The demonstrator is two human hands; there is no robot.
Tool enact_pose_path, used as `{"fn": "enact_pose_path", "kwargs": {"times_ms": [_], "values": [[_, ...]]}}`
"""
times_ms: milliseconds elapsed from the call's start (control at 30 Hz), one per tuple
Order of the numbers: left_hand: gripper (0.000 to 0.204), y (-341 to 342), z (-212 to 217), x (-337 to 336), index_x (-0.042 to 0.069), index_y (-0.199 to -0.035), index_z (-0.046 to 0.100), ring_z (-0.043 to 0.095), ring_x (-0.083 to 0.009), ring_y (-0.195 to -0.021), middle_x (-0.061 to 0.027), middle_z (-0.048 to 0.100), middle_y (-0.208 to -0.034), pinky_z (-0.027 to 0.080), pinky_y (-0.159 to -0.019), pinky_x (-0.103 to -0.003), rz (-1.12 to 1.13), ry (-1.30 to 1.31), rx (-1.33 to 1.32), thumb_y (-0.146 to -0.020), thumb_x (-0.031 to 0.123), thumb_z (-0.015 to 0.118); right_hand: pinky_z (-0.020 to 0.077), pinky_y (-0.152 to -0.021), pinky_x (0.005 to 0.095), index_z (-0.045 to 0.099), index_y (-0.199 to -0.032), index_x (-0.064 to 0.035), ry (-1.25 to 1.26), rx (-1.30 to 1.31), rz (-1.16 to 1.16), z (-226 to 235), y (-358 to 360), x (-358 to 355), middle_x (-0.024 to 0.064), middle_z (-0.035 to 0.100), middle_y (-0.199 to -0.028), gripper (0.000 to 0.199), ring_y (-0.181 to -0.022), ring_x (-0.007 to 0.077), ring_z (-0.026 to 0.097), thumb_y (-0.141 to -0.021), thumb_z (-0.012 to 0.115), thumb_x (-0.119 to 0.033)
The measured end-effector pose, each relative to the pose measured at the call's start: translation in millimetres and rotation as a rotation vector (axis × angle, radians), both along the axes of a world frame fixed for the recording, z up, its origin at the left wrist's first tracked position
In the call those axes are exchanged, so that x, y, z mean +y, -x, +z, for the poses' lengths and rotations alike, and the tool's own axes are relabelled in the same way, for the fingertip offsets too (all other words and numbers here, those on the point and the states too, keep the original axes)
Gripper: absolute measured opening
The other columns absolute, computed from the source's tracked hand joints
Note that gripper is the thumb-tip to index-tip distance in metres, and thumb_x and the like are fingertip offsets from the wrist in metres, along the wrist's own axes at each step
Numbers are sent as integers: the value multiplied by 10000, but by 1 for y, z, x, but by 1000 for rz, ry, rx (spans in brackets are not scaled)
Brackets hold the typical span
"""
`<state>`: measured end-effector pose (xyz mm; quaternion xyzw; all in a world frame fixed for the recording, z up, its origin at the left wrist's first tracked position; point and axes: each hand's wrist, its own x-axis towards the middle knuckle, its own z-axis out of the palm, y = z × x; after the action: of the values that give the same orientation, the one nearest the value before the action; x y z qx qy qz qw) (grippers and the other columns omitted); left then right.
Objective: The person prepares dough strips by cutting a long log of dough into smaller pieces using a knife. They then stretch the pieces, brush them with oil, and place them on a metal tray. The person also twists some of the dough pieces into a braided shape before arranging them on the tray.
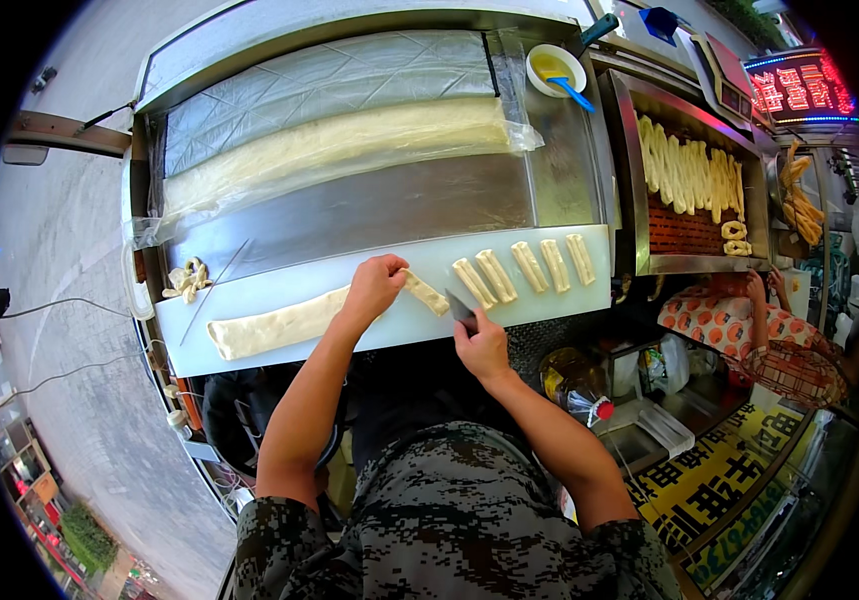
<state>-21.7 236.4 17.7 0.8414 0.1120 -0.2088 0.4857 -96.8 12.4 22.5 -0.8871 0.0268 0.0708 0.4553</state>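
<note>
On the cutting board [249, 300], the long dough strip [269, 330] lies left of five cut pieces [524, 268].

Small bowl [555, 68] with blue spoon [573, 94], fryer tray [694, 262] of dough sticks [691, 174], oil bottle [575, 386], perhaps scraps [187, 279]

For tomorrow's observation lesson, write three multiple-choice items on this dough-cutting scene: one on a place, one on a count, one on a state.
1. Where does the left hand rest?
A. On the long dough strip on the white board
B. In the bowl
C. On the plastic-covered dough

2. How many cut pieces lie in the row at the board's right end?
A. Two
B. Five
C. Nine

3. What is the state of the right hand?
A. Open and empty
B. Gripping a knife
C. Holding a brush

Answers: 1 A, the hand presses the strip's right end. 2 B, five pieces lie side by side. 3 B, a blade sticks out from its closed fingers.
</note>
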Motion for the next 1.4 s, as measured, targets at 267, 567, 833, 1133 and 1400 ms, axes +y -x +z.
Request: {"fn": "enact_pose_path", "kwargs": {"times_ms": [267, 567, 833, 1133, 1400], "values": [[249, 1, -4, 2, -3, -1032, 679, 677, -251, -765, -167, 712, -869, 522, -717, -340, 24, -8, -47, -829, 123, 610, 518, -612, 443, 566, -864, -16, 2, 15, 5, 3, -17, 22, 189, 661, -728, 145, -695, 391, 656, -832, 654, -126], [237, 12, 22, -15, 8, -1017, 636, 667, -268, -787, -143, 685, -861, 526, -716, -345, -12, 53, -168, -794, 85, 660, 548, -715, 373, 624, -1036, 35, -78, 153, -98, 1, 7, -21, 175, 716, -818, 278, -756, 315, 710, -815, 681, -124], [254, 66, 52, -61, 68, -921, 603, 602, -285, -818, -74, 607, -889, 519, -666, -377, -273, -117, -727, -696, -4, 697, 545, -732, 380, 631, -1029, 32, -57, 224, -180, -13, 8, -34, 187, 714, -861, 287, -802, 319, 708, -807, 691, -139], [308, 60, 10, -64, 62, -1029, 604, 572, -332, -942, -129, 575, -988, 501, -778, -421, 36, -270, -464, -763, 138, 739, 537, -756, 437, 602, -1113, 34, -11, 314, -96, -5, 2, -23, 222, 699, -864, 370, -834, 394, 679, -799, 676, -146], [218, 39, 0, -63, 42, -912, 589, 597, -336, -860, -123, 588, -867, 506, -706, -429, -194, -354, -316, -765, 162, 696, 535, -638, 347, 650, -1012, 8, -59, 264, -123, -5, 18, -32, 134, 710, -762, 248, -657, 242, 694, -809, 688, -131]]}}
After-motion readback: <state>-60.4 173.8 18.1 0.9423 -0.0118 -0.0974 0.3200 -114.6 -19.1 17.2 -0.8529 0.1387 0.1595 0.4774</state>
